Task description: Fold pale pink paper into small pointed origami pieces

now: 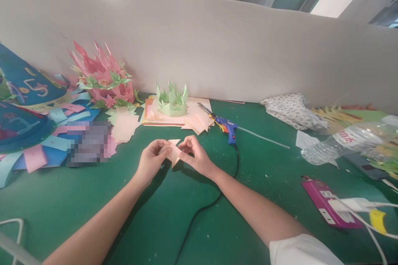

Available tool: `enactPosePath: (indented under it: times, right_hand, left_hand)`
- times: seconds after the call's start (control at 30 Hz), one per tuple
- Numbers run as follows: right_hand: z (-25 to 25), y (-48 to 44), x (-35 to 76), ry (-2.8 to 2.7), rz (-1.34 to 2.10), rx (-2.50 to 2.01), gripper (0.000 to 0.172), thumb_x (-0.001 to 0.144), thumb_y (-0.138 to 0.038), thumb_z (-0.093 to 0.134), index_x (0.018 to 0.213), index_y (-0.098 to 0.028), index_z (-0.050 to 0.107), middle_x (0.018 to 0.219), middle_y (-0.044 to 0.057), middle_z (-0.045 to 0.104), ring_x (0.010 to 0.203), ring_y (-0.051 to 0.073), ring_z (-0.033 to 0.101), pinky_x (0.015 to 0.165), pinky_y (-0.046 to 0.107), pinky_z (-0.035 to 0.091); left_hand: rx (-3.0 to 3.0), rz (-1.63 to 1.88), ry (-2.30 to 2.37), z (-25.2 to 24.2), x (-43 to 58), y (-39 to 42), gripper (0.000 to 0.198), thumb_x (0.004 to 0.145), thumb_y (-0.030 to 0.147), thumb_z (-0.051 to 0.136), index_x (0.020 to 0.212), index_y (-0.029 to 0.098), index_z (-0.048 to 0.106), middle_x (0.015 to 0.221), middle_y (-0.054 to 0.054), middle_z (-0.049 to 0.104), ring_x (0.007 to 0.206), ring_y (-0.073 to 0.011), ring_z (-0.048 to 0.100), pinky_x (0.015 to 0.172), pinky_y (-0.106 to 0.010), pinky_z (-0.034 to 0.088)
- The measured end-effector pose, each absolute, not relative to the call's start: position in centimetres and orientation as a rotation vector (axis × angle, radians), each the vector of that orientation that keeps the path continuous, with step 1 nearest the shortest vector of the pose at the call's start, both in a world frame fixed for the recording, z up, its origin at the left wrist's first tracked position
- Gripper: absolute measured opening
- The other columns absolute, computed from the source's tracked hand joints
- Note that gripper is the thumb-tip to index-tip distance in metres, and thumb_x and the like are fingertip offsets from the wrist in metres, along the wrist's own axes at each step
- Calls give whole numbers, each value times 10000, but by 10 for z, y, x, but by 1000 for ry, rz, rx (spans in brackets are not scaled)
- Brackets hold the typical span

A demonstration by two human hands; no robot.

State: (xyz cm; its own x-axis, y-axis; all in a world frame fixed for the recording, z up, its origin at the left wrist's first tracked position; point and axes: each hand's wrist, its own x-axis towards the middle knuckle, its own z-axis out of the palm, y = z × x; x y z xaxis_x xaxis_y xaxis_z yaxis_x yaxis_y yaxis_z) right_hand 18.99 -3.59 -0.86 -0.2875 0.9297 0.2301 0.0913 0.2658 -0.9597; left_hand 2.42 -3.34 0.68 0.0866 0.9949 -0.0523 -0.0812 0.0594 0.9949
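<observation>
A small piece of folded, pale peach paper (174,154) is held up between both hands over the green table. My left hand (154,160) pinches its left side with thumb and fingers. On the right, my right hand (195,155) grips the other side between thumb and curled fingers. Behind the hands, a light green folded-paper crown (172,101) stands on a stack of paper sheets (149,112). Loose peach sheets (197,123) lie at the right of that stack, close to the blue glue gun (228,127).
Pink paper crowns (107,76), blue cone hats (31,87) and paper strips fill the left. A black cable (199,212) crosses the green table (255,223). At right are a plastic bottle (351,138), patterned cloth (292,109) and magenta power strip (326,203). A grey partition (217,45) rises behind.
</observation>
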Motion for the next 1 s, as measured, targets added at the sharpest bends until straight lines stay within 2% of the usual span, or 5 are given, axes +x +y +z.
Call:
enactPosePath:
  times: [0.3, 0.47, 0.6, 0.8, 1.0]
  right_hand:
    - [-6, -41, 188, -1707, 1082, -977, 169, 766, -172, 486, 864, -228, 361, 716, -42, 441, 617, 107, 441, 593, 228, 383]
    - [-5, -40, 189, -1703, 1050, -1043, 104, 810, -202, 444, 907, -227, 416, 734, -26, 476, 620, 111, 454, 602, 235, 390]
    - [-4, -41, 187, -1732, 1071, -1003, 226, 771, -257, 545, 954, -232, 414, 758, -27, 488, 610, 108, 453, 587, 233, 392]
    - [-6, -39, 188, -1612, 1179, -980, 228, 787, -287, 536, 962, -228, 401, 815, -7, 526, 658, 115, 488, 608, 238, 409]
    - [-7, -32, 193, -1408, 1350, -961, 207, 810, -312, 515, 981, -197, 505, 801, 10, 566, 722, 129, 531, 662, 247, 423]
  left_hand:
    - [1143, 1193, 1136, 7, 25, -37, 227, 664, 340, 680, 770, 175, 566, 709, 38, 545, 491, -48, 411, 438, -176, 298]
    - [1129, 1112, 1180, 5, 26, -37, 285, 680, 378, 661, 876, 175, 619, 568, 60, 492, 440, -53, 353, 433, -191, 276]
    - [1125, 1120, 1164, 5, 26, -38, 324, 654, 368, 685, 908, 182, 609, 592, 56, 525, 452, -58, 383, 460, -193, 313]
    - [1233, 1136, 1149, 4, 27, -40, 259, 702, 397, 634, 838, 177, 630, 751, 7, 601, 501, -70, 454, 481, -201, 349]
    - [1238, 1097, 1041, 2, 31, -42, 217, 694, 347, 654, 767, 183, 533, 634, 54, 490, 497, -61, 423, 454, -178, 324]
